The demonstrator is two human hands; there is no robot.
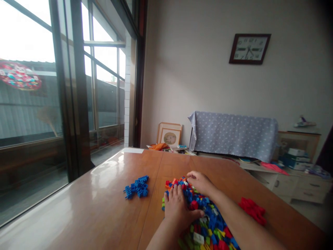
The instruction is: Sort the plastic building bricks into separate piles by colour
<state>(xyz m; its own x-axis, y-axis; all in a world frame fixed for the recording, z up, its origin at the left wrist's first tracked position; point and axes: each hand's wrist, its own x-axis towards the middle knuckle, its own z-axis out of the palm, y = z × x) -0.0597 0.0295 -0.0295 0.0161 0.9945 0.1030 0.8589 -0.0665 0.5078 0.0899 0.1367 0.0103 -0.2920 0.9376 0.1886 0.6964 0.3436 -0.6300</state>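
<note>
A heap of mixed building blocks (212,222) in blue, red, green, yellow, orange and white spreads over the near middle of the table. My left hand (177,208) lies over the heap's left side, fingers stretched forward and thumb out to the right, touching the blocks. At the far edge of the heap is my right hand (199,182), its fingers curled down by the orange and red blocks. Whatever its fingertips hold, if anything, is too small to make out. To the left sits a small pile of blue blocks (137,187); on the right lies a group of red blocks (253,210).
The brown wooden table (109,208) reaches toward a wall, with a white sheet (133,150) at its far left corner. Large glass windows stand along the left. Behind are a cloth-covered object (234,135), a framed picture (169,136) and a white drawer cabinet (307,187).
</note>
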